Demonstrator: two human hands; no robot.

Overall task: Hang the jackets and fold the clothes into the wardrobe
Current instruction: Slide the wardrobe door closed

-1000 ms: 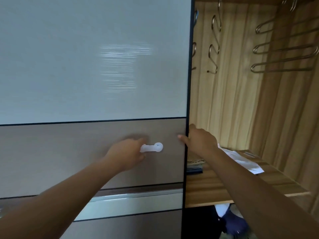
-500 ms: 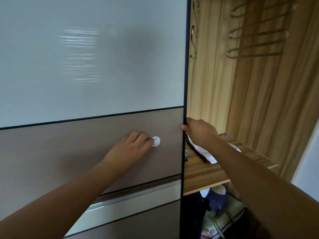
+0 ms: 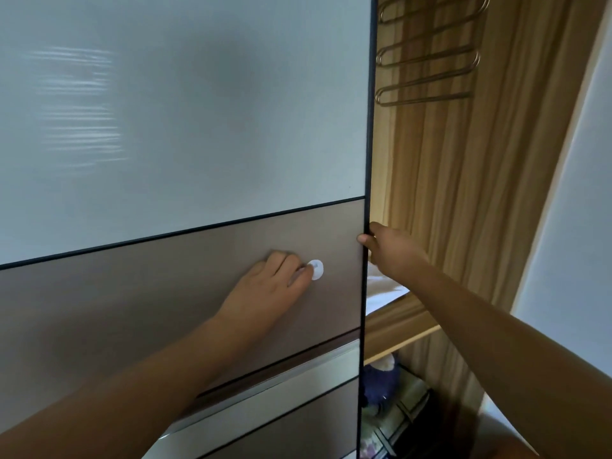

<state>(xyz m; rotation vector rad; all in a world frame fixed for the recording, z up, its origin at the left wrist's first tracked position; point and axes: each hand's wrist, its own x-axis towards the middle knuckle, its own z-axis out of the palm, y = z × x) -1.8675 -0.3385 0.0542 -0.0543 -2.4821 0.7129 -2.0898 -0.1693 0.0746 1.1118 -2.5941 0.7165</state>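
Left hand: the left hand (image 3: 268,286) lies against the brown panel, and its finger and thumb pinch the stem of the white handle (image 3: 316,270), so only the round end shows.
Door: the wardrobe door (image 3: 198,127) fills the left of the view, pale glossy panel above, brown panel below, with a silver strip lower down.
Right hand: the right hand (image 3: 394,256) clasps the door's dark right edge at about the handle's height. The thumb is on the front face and the fingers are curled out of sight behind the edge.
Wardrobe: the wardrobe (image 3: 447,177) stands open to the right of the door edge, lined in light wood.
Shelf: a wooden shelf (image 3: 397,321) runs just below the right hand.
Clothes: a white cloth (image 3: 381,289) lies on the shelf, partly hidden by the door.
Below the shelf: a dark blue bundle (image 3: 377,382) sits above a patterned fabric (image 3: 390,429). Both are too dim to identify.
Hangers: bare metal hangers (image 3: 427,58) hang at the top of the compartment, close together.
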